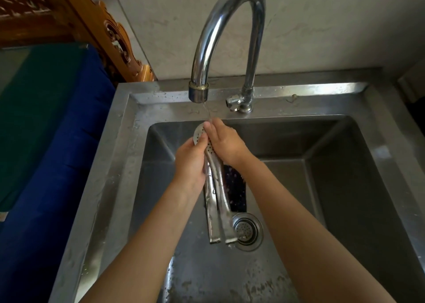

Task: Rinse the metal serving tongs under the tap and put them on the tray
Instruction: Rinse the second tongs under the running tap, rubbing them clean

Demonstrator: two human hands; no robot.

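Note:
The metal serving tongs point(217, 199) hang over the steel sink point(128, 155), perforated heads up, handle ends pointing toward me near the drain. My left hand point(190, 162) grips them just below the heads. My right hand point(222, 139) lies over the heads, fingers pressed on the metal. A thin stream of water falls from the curved chrome tap point(199, 91) onto my right fingertips and the tong heads. No tray is in view.
The round drain strainer point(247, 230) sits in the basin floor under the tong handles, with a dark object point(235, 190) lying behind it. The tap's valve handle point(233, 102) is on the back ledge. A blue and green covered surface point(46, 118) borders the sink's left.

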